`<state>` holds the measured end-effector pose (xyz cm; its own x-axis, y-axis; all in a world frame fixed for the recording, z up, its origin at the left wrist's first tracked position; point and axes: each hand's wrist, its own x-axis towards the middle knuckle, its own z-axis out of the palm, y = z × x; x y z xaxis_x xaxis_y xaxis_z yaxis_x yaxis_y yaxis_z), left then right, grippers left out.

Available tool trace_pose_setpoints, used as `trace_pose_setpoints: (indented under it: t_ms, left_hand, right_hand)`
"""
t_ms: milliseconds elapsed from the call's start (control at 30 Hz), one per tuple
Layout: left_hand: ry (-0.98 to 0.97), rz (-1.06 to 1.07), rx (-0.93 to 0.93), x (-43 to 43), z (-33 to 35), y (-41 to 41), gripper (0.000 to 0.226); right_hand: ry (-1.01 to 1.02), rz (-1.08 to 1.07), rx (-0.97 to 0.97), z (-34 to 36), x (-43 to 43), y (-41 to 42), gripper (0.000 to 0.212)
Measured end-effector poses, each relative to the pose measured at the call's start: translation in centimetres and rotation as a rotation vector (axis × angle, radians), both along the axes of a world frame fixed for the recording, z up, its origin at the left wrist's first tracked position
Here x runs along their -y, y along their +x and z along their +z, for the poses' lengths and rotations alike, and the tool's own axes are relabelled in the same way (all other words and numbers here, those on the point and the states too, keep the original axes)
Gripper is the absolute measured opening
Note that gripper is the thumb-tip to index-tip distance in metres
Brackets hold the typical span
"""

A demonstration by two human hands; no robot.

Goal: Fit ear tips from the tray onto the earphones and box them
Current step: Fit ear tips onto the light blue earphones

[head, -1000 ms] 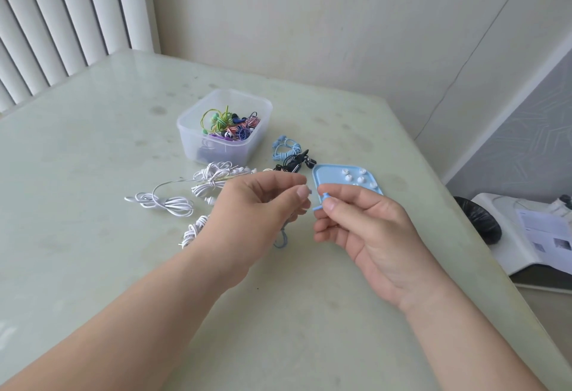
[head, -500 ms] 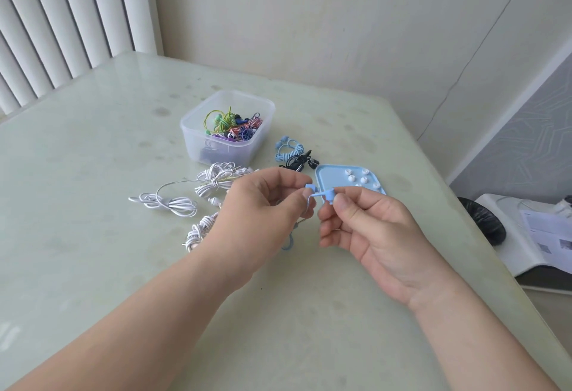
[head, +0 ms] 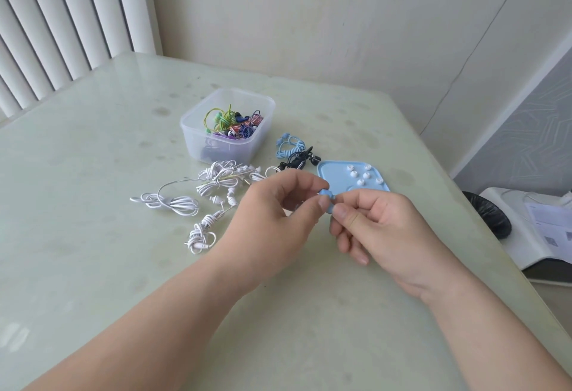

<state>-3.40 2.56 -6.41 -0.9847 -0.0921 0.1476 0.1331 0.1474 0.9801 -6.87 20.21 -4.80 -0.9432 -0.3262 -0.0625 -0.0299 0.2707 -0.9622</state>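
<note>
Your left hand [head: 275, 214] and right hand [head: 383, 229] meet above the table [head: 93, 235], just in front of the tray [head: 328, 171]. Both pinch one small blue earbud [head: 325, 195] between them. Your left thumb and forefinger close on it from one side and your right thumb and forefinger from the other. The other fingers of both hands are loosely curled. Your fingertips cover most of the earbud, so it is hard to say whether a tip is on it.

The pale blue tray lies flat behind your right hand, with several white tips [head: 360, 180] scattered in its far half. The clear box [head: 198, 139] stands further back and left, holding a tangle of coloured earphones. Between the box and the tray lie a coiled blue set [head: 289, 146] and a black set [head: 298, 160], touching each other, the black one just beside the tray's far-left corner. The white earphones [head: 216, 180] lie in bundles on the table left of your left hand, in front of the box.
</note>
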Motion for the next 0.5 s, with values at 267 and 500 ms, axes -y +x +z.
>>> trace_pose_setpoints:
  t_ms: [267,500]
  left_hand:
    - [0.128,-0.028,0.033,-0.2,-0.5,-0.3,0.008]
    - [0.276,0.018,0.108,0.1,-1.5,-1.1,0.006]
  right_hand:
    - [-0.056,-0.04,-0.005,0.0,0.1,0.2,0.015]
    - [0.167,-0.392,-0.326,-0.6,-2.3,-2.0,0.018]
